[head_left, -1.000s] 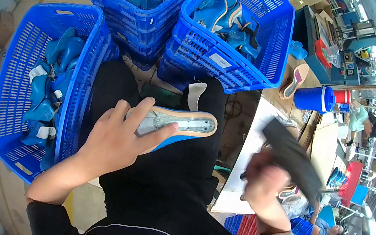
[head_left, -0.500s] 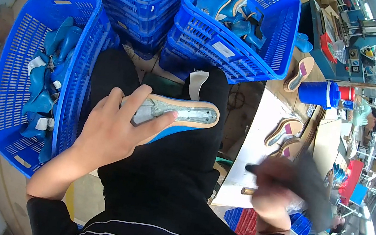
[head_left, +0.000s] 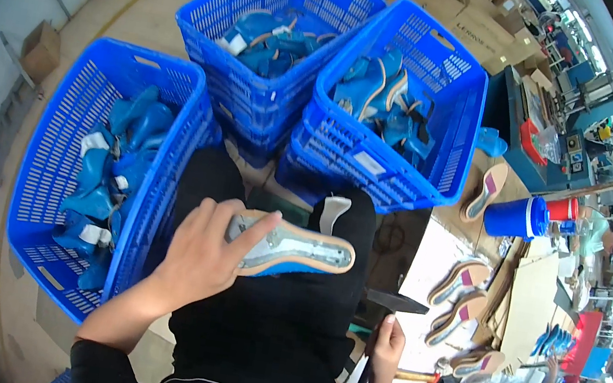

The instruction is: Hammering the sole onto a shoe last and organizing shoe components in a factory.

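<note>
My left hand grips a blue shoe last lying sole up across my lap, its thumb pressing on the bottom. On that upturned bottom is a tan-edged insole with a grey strip along its middle. Lower right, beside my thigh, my right hand is closed round the handle of a hammer with a dark, tapering head. The hammer is held apart from the last. A white curved piece rests on my right knee.
Blue crates stand left and ahead, holding several blue lasts. On the right, a white-topped table bears loose insoles and a wooden-handled hammer. Beyond are a blue jug and cardboard boxes. Other people are farther right.
My right hand with the hammer has drawn down and left toward my thigh, out of a fast blur. My left hand keeps the last. The whole view has shifted, showing more ahead.
</note>
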Demonstrator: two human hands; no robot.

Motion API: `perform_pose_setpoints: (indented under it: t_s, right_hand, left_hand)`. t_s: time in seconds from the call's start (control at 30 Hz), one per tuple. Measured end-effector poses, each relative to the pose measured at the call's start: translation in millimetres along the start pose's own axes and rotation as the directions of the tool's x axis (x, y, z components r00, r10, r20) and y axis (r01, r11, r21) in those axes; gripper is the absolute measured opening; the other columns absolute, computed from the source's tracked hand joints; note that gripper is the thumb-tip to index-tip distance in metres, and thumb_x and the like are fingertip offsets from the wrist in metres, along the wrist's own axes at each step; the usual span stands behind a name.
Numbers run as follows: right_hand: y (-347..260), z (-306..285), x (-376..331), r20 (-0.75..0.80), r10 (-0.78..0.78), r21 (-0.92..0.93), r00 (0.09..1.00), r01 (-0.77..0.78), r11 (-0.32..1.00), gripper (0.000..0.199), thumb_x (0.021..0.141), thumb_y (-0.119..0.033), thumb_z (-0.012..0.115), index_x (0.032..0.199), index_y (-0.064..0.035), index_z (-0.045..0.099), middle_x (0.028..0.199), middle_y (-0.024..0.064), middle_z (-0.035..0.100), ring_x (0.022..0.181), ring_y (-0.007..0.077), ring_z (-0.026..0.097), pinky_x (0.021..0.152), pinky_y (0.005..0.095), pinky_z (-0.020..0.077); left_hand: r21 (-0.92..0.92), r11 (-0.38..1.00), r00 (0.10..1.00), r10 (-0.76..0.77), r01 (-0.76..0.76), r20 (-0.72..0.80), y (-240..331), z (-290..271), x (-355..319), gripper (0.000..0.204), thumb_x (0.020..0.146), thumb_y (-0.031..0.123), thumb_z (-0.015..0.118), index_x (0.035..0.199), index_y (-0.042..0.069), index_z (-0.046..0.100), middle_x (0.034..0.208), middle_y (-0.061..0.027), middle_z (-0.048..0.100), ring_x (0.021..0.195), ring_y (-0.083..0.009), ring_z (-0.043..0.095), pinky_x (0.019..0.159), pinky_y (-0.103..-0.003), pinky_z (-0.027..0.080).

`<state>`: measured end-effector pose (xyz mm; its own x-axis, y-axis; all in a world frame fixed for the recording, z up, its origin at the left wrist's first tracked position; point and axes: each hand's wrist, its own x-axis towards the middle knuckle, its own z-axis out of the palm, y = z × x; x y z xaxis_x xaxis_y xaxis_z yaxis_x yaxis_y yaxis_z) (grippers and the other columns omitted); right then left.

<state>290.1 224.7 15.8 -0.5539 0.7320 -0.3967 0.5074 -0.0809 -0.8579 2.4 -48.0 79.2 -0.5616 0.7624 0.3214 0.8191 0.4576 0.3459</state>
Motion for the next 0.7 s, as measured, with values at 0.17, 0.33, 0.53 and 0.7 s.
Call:
perform_pose_setpoints:
  t_s: [0.17, 0.33, 0.53, 0.7]
  right_hand:
    - [63.4, -35.0, 33.5, -0.155, 0.237, 0.045, 0.959, -0.233, 0.971, 0.049, 0.106, -0.053, 0.065, 0.087, -0.0114, 0.048, 0.054, -0.0035, 0.042, 0.038, 0.0099, 0.041, 0.034, 0.0279, 0.0326]
    - [132.9, -64.7, 55.0, -0.241, 0.344, 0.141, 0.907, -0.318, 0.937, 0.044, 0.106, -0.046, 0.067, 0.088, -0.0112, 0.049, 0.054, -0.0027, 0.041, 0.037, 0.0111, 0.042, 0.034, 0.0295, 0.0328]
    - [151.7, -74.4, 65.6, -0.113, 0.274, 0.214, 0.955, -0.246, 0.945, 0.048, 0.109, -0.044, 0.063, 0.076, -0.0141, 0.045, 0.054, -0.0022, 0.044, 0.037, 0.0118, 0.042, 0.034, 0.0292, 0.0303]
    - [153.9, -79.9, 66.1, -0.097, 0.314, 0.219, 0.944, -0.288, 0.932, 0.043, 0.104, -0.045, 0.070, 0.081, -0.0108, 0.057, 0.061, 0.0022, 0.054, 0.043, 0.0146, 0.050, 0.040, 0.0295, 0.0379]
  left_hand:
    - [-0.044, 0.998, 0.998, 0.056, -0.055, 0.008, 2.1, -18.4, -3.1, 0.085, 0.067, -0.001, 0.079, 0.147, 0.023, 0.064, 0.124, -0.0172, 0.054, 0.100, -0.0361, 0.058, 0.082, -0.041, 0.052]
    - [-0.600, 0.778, 0.944, -0.311, 0.186, -0.111, -17.3, -40.2, 14.3, 0.080, 0.071, -0.007, 0.075, 0.147, 0.013, 0.058, 0.125, -0.0120, 0.063, 0.118, -0.0293, 0.062, 0.103, -0.042, 0.051]
    - [-0.910, 0.091, 0.725, -0.638, 0.405, 0.259, -70.8, -30.2, 65.0, 0.069, 0.086, -0.001, 0.074, 0.148, 0.022, 0.055, 0.106, 0.0009, 0.062, 0.087, -0.0103, 0.060, 0.069, -0.025, 0.046]
    - [-0.973, -0.186, 0.761, -0.609, 0.139, 0.225, -154.9, 23.3, 121.0, 0.080, 0.092, 0.003, 0.075, 0.162, 0.020, 0.040, 0.115, -0.0072, 0.064, 0.089, -0.0161, 0.067, 0.067, -0.025, 0.054]
